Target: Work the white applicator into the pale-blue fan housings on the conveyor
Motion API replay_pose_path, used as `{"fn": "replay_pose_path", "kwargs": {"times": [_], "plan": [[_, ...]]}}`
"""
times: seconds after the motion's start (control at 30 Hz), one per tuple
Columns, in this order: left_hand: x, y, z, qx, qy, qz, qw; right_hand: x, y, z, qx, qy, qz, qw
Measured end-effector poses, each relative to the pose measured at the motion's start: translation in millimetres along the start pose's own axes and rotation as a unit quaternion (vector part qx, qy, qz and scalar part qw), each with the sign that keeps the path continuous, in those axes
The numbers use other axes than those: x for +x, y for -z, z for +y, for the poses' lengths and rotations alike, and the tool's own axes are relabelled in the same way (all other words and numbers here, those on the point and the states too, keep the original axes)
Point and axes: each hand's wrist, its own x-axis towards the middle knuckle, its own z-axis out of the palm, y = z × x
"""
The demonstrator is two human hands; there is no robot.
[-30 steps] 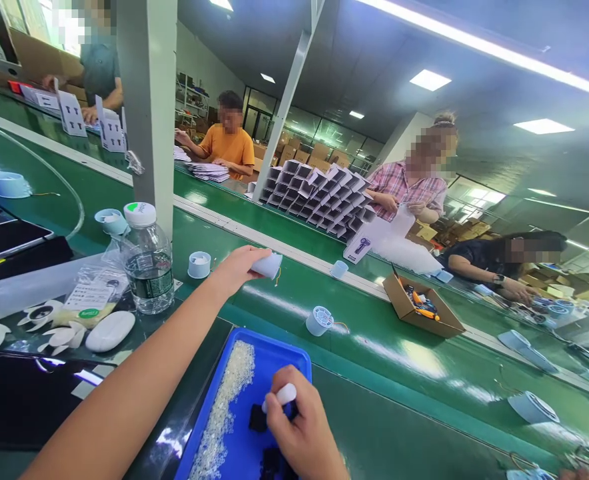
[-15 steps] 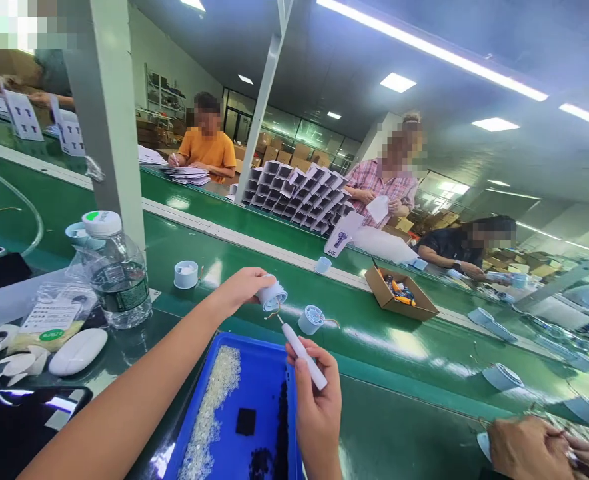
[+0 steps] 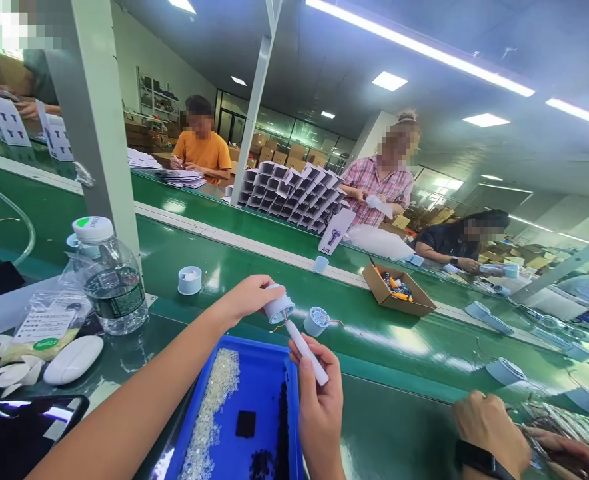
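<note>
My left hand [image 3: 248,297] is closed round a light-blue round plastic housing [image 3: 276,308], tilted with its open, ribbed end towards the right. Thin wires hang from that end. In my right hand [image 3: 320,400] is a white pen-shaped tool [image 3: 306,352], its upper end at the housing's opening; the tip is hidden there. Just to the right, a second light-blue housing [image 3: 317,321] with a wire rests on the green belt. Below both hands lies a blue tray [image 3: 262,373] holding small clear rings [image 3: 217,393], a black square [image 3: 245,424] and small black pieces [image 3: 261,463].
Left of me are a water bottle [image 3: 113,287], a white rounded case [image 3: 73,360] and a dark screen [image 3: 19,440]. More housings [image 3: 189,280] sit along the belt, with a cardboard box [image 3: 399,293] beyond. At lower right, a co-worker's hand [image 3: 492,427] is close by.
The tool's thin tip, visible before, now disappears at the housing's opening. My left hand and its housing have shifted slightly right and down. The co-worker's hand at lower right has moved left.
</note>
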Motion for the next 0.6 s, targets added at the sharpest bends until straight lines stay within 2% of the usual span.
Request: {"fn": "replay_pose_path", "kwargs": {"times": [0.27,0.43,0.53,0.6], "plan": [[-2,-4.2,0,-0.001,-0.002,0.03,1.0,0,-1,-3,-0.02,-0.02,-0.006,1.0],[-6,-11.8,1,-0.013,0.005,0.006,1.0,-2,0,-5,-0.045,-0.041,0.008,0.998],[-10,-23.0,7,-0.034,-0.033,0.046,0.998,-2,0,-2,-0.113,-0.063,0.033,0.991],[-11,-32.7,8,-0.08,-0.07,0.087,0.99,-2,-2,-1,-0.151,-0.075,-0.009,0.986]]}}
